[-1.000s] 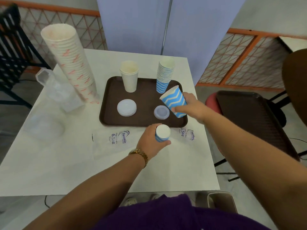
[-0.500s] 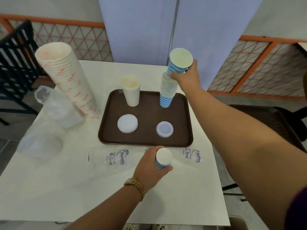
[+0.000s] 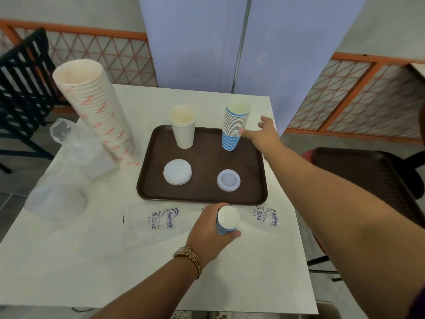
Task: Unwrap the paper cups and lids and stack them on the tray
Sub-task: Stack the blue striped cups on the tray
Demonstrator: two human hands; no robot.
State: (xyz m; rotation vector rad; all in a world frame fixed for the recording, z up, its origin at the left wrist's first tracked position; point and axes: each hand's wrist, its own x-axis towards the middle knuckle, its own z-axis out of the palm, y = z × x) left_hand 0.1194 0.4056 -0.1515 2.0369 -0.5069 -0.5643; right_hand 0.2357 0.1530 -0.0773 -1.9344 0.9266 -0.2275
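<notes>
The clear plastic cup wrapper (image 3: 207,221) lying flat on the white table (image 3: 69,261) just in front of the brown tray (image 3: 147,180) carries two dark-blue prints, each reading "6.5oz" and "50pcs" beside a logo that appears to read "ShureWin", the right-hand print also showing "Paper Cups".

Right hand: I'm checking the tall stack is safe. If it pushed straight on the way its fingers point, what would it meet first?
Probably the blue striped cup stack: the right hand is open beside it, fingertips at its side, though depth is unclear.
</notes>
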